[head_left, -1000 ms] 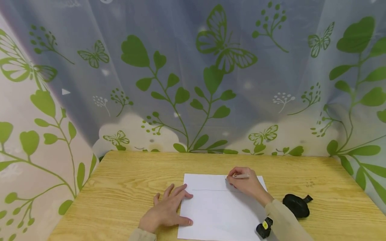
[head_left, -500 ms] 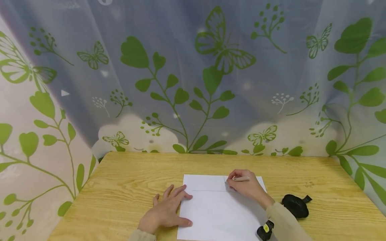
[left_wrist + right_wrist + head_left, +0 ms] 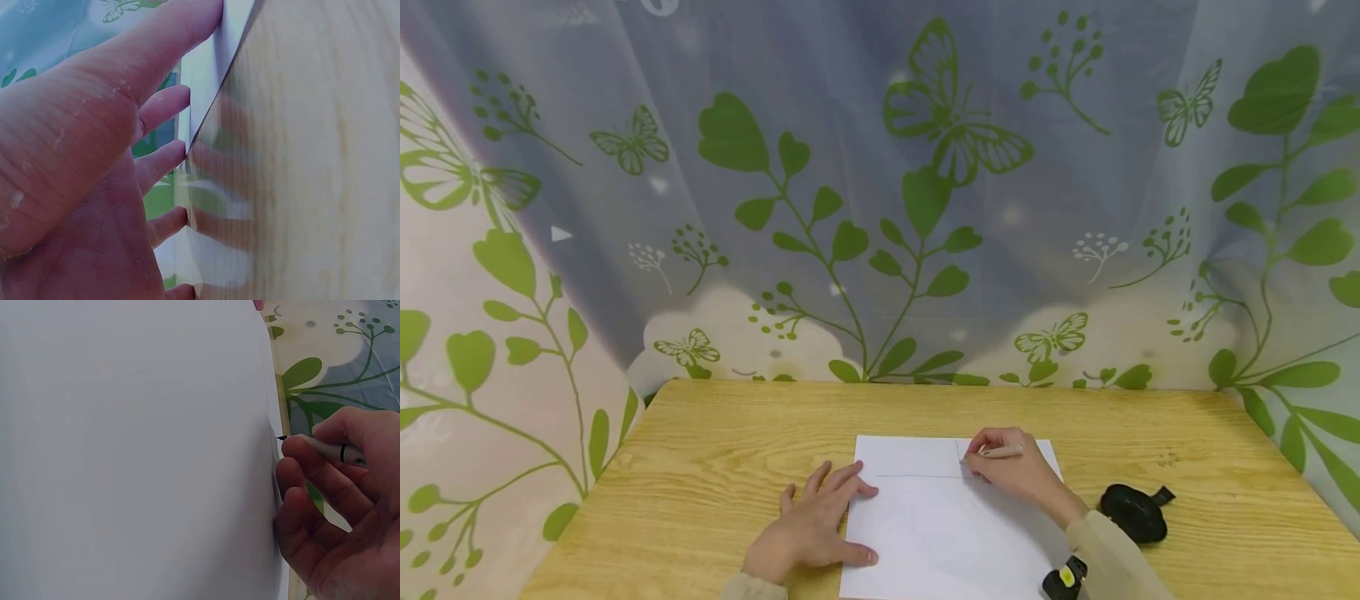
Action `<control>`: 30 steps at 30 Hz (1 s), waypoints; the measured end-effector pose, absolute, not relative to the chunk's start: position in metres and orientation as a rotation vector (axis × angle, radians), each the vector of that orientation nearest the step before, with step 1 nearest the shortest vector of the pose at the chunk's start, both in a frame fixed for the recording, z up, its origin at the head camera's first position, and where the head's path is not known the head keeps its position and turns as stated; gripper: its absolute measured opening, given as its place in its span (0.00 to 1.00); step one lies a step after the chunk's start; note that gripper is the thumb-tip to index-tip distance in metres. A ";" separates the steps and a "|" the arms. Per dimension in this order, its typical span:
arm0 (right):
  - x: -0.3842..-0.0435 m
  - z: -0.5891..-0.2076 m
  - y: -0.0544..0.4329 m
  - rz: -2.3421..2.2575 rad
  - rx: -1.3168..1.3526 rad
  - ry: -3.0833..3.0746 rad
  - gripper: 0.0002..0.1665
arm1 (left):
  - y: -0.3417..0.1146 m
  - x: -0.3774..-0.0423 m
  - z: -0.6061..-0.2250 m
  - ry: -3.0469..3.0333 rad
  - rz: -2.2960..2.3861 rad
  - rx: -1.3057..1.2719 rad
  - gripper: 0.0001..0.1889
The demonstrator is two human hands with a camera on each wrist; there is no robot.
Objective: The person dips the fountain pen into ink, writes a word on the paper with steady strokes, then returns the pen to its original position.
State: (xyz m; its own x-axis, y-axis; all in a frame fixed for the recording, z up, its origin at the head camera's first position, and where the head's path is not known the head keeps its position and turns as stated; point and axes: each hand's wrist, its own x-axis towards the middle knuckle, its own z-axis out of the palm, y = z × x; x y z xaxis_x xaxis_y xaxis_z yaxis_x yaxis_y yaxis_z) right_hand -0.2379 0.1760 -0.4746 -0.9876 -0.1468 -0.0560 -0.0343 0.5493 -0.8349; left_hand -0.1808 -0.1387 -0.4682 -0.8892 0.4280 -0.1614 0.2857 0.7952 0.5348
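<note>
A white sheet of paper [image 3: 925, 533] lies on the wooden table, with a thin horizontal line and a short vertical line drawn near its far edge. My right hand [image 3: 1018, 467] pinches a light-coloured pen [image 3: 1002, 452] over the upper right of the sheet. In the right wrist view the pen [image 3: 337, 450] shows a dark tip at the paper. My left hand [image 3: 812, 525] rests with fingers spread across the sheet's left edge, thumb and some fingertips on the paper, the others on the wood. The left wrist view shows this hand [image 3: 87, 175] from the palm side.
A black pouch-like object [image 3: 1135, 512] with a short strap lies on the table [image 3: 700, 450] right of the paper. A black device with a yellow mark [image 3: 1065, 577] sits at the right wrist. A curtain [image 3: 820, 250] with green leaves and butterflies hangs behind the table.
My right hand has drawn the pen slightly toward me, and a short vertical line now shows beside its tip. The left hand stays in place on the paper.
</note>
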 end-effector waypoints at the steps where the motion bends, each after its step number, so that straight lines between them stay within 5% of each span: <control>1: -0.237 -0.475 0.176 -1.429 -0.166 2.659 0.04 | -0.139 -0.181 -0.469 2.712 0.741 0.551 0.36; 30: -0.224 -0.475 0.181 -1.419 -0.275 2.613 0.07 | -0.140 -0.182 -0.470 2.699 0.739 0.560 0.36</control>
